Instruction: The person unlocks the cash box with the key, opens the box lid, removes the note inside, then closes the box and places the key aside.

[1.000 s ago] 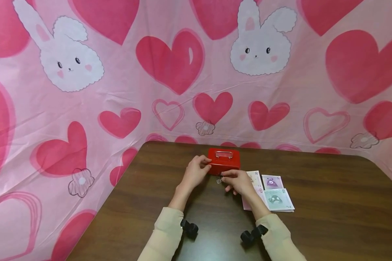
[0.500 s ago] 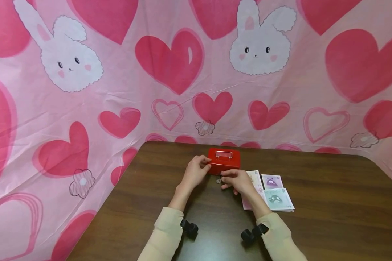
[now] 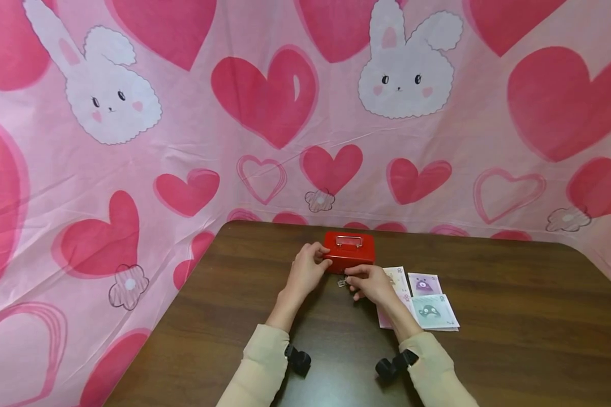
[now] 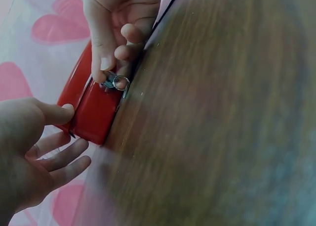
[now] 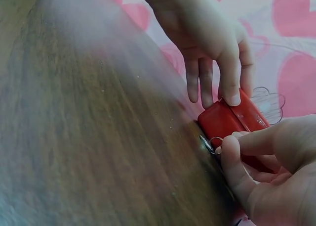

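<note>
A small red cash box (image 3: pixel 348 260) with a metal carrying handle (image 3: pixel 348 242) on its lid stands near the table's far edge, lid down. My left hand (image 3: pixel 307 270) holds its left end, thumb at the lid seam and the other fingers spread along the side. At the front face, my right hand (image 3: pixel 370 284) pinches a small key (image 4: pixel 107 79) between thumb and forefinger, right at the lock. A key ring (image 4: pixel 120 82) with another piece of metal (image 5: pixel 205 143) hangs from it. The fingers hide the lock itself.
Play banknotes lie to the right of the box, partly under my right forearm: a green one (image 3: pixel 430 312), a purple one (image 3: pixel 424 284) and pinkish ones. The brown wooden table (image 3: pixel 529 316) ends at a pink heart-patterned cloth (image 3: pixel 331 113) behind.
My right hand stays at the front of the box, its lower fingers shifting slightly around the key. My left hand moves a touch to the right. The box keeps its place, lid down.
</note>
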Demonstrator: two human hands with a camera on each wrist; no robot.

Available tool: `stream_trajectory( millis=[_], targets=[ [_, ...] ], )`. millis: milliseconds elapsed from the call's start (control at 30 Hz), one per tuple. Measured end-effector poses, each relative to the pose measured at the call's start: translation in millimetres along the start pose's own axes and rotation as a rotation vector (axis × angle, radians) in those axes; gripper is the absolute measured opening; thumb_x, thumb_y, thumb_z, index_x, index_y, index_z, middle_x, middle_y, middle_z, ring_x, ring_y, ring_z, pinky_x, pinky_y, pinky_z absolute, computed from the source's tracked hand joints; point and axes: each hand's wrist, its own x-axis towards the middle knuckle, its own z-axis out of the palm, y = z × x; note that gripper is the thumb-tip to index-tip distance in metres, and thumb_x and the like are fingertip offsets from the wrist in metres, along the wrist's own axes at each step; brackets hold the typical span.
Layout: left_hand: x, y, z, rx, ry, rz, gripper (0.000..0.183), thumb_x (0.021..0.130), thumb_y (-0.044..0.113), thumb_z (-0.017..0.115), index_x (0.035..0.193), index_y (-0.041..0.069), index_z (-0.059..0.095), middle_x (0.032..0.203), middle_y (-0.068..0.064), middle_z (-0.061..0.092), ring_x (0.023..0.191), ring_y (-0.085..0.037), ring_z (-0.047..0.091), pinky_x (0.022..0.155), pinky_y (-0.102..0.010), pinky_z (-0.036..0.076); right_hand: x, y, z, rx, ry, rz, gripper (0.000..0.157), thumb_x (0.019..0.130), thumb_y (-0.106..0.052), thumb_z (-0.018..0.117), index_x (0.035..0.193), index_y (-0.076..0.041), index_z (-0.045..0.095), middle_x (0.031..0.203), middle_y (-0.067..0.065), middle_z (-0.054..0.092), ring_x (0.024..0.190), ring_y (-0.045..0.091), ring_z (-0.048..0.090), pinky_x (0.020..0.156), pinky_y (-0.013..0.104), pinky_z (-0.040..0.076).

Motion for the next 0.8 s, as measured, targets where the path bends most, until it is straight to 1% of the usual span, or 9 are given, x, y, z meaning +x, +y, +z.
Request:
stream_trajectory(
  millis=[100, 200, 267, 367, 467, 567, 633, 800],
  targets=[
    [-0.5, 0.6, -0.1, 0.007, 0.000, -0.008, 0.021, 0.089, 0.014, 0.075, 0.109, 0.013, 0.071, 0.101, -0.006, 0.063, 0.091, -0.021, 0.066, 0.085, -0.041, 0.054, -0.9, -0.2, 1.1, 0.012, 0.006, 0.005, 0.028, 0.092, 0.000, 0.064, 0.117, 0.012, 0.065, 0.089, 0.020, 0.070, 0.064, 0.012, 0.063, 0.049, 0.026, 0.055],
    [-0.8, 0.9, -0.2, 0.010, -0.001, -0.011, 0.020, 0.089, 0.015, 0.074, 0.108, 0.013, 0.071, 0.101, -0.006, 0.063, 0.092, -0.021, 0.066, 0.085, -0.042, 0.054, -0.9, -0.5, 1.7, 0.011, 0.019, 0.031, 0.028, 0.092, -0.002, 0.065, 0.118, 0.009, 0.066, 0.088, 0.019, 0.072, 0.063, 0.012, 0.065, 0.045, 0.025, 0.052],
    [-1.0, 1.2, -0.1, 0.008, -0.003, -0.011, 0.020, 0.089, 0.014, 0.074, 0.108, 0.013, 0.071, 0.101, -0.006, 0.063, 0.091, -0.020, 0.066, 0.085, -0.041, 0.054, -0.6, -0.7, 1.8, -0.003, 0.030, 0.051, 0.028, 0.092, -0.004, 0.065, 0.118, 0.007, 0.067, 0.082, 0.016, 0.071, 0.058, 0.012, 0.062, 0.043, 0.024, 0.049],
    [-1.2, 1.9, 0.0, 0.005, -0.005, -0.006, 0.019, 0.089, 0.014, 0.074, 0.108, 0.013, 0.071, 0.100, -0.006, 0.063, 0.091, -0.020, 0.067, 0.085, -0.040, 0.055, 0.2, -0.2, 1.8, -0.012, 0.040, 0.072, 0.027, 0.093, -0.006, 0.066, 0.117, 0.004, 0.068, 0.070, 0.010, 0.065, 0.051, 0.011, 0.055, 0.043, 0.023, 0.047],
    [-1.3, 2.3, 0.0, 0.003, -0.005, -0.004, 0.018, 0.089, 0.013, 0.074, 0.106, 0.012, 0.071, 0.100, -0.006, 0.063, 0.091, -0.020, 0.066, 0.085, -0.040, 0.055, 0.7, 0.2, 1.8, -0.002, 0.040, 0.088, 0.028, 0.093, -0.007, 0.066, 0.119, 0.004, 0.068, 0.065, 0.005, 0.059, 0.048, 0.010, 0.049, 0.043, 0.022, 0.046],
    [-1.1, 2.1, 0.1, -0.001, -0.008, -0.003, 0.018, 0.089, 0.013, 0.074, 0.106, 0.012, 0.070, 0.100, -0.006, 0.063, 0.090, -0.020, 0.066, 0.084, -0.039, 0.056, 1.0, -0.4, 1.7, 0.013, 0.034, 0.105, 0.029, 0.094, -0.007, 0.065, 0.120, 0.003, 0.067, 0.066, 0.005, 0.058, 0.050, 0.010, 0.049, 0.044, 0.022, 0.046],
    [-1.2, 1.7, 0.2, -0.002, -0.009, -0.004, 0.018, 0.089, 0.013, 0.074, 0.106, 0.012, 0.070, 0.100, -0.006, 0.063, 0.090, -0.020, 0.065, 0.084, -0.039, 0.056, 1.0, -0.9, 1.7, 0.010, 0.026, 0.109, 0.029, 0.093, -0.006, 0.066, 0.120, 0.003, 0.067, 0.069, 0.006, 0.060, 0.052, 0.011, 0.051, 0.044, 0.022, 0.047],
    [-1.5, -0.3, 0.7, 0.005, -0.003, -0.001, 0.019, 0.090, 0.014, 0.073, 0.108, 0.013, 0.070, 0.101, -0.006, 0.063, 0.091, -0.020, 0.065, 0.085, -0.039, 0.055, 0.4, -2.0, 0.9, -0.053, -0.020, 0.086, 0.028, 0.091, -0.007, 0.068, 0.117, 0.002, 0.069, 0.080, 0.011, 0.066, 0.057, 0.013, 0.055, 0.046, 0.024, 0.051]
  ],
)
